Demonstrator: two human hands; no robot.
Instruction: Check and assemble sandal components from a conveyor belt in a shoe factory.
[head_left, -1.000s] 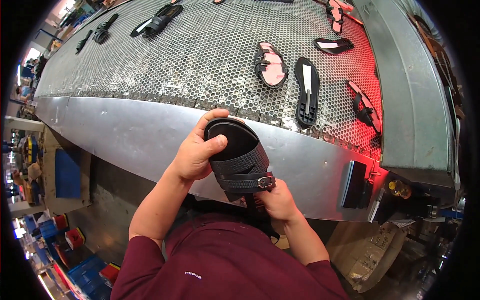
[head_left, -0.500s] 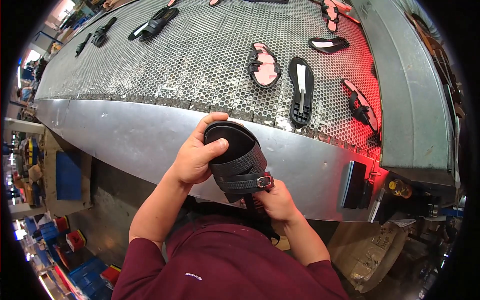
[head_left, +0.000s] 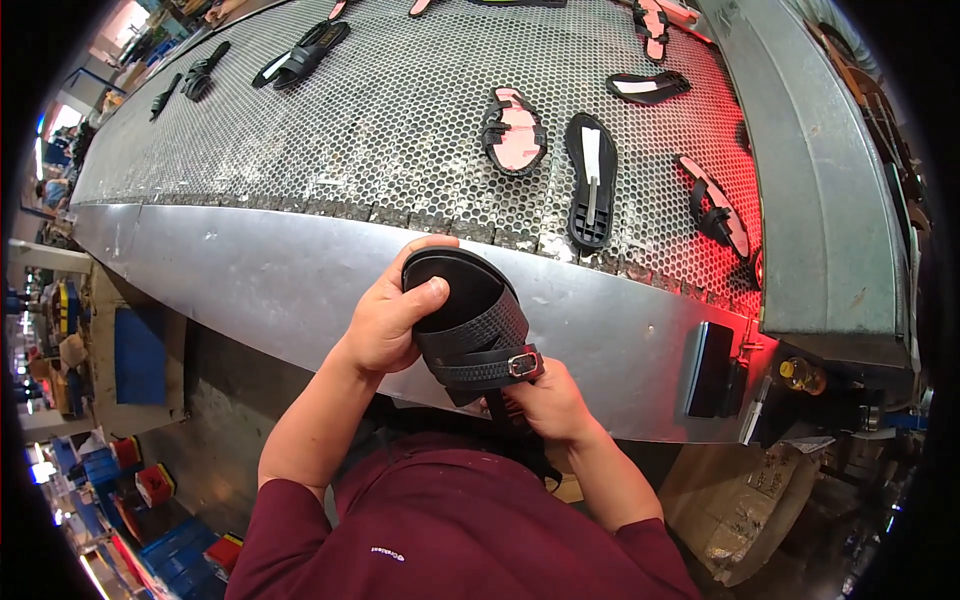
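In front of my chest, over the metal table edge, I hold a black sandal point(head_left: 473, 325) with a wide textured strap and a silver buckle on a narrower band. My left hand point(head_left: 392, 310) is closed round its far end, thumb on the insole and fingers behind the sole. Below the buckle, my right hand point(head_left: 550, 398) grips the near end; its fingers are partly hidden by the sandal. Closest beyond the sandal lie a black sole point(head_left: 593, 180) with a white strip and a pink-lined sandal point(head_left: 515, 133).
A perforated conveyor belt point(head_left: 400, 120) carries several sandals and soles, behind a smooth metal ledge point(head_left: 250, 260). Red light glows at a grey metal housing point(head_left: 825, 200) on the right. A dark flat phone-like device point(head_left: 708, 370) and a small yellowish bottle point(head_left: 800, 376) are beside it.
The sandals and soles on the belt have shifted slightly left in view. My hands keep their grip on the black sandal, which has barely moved.
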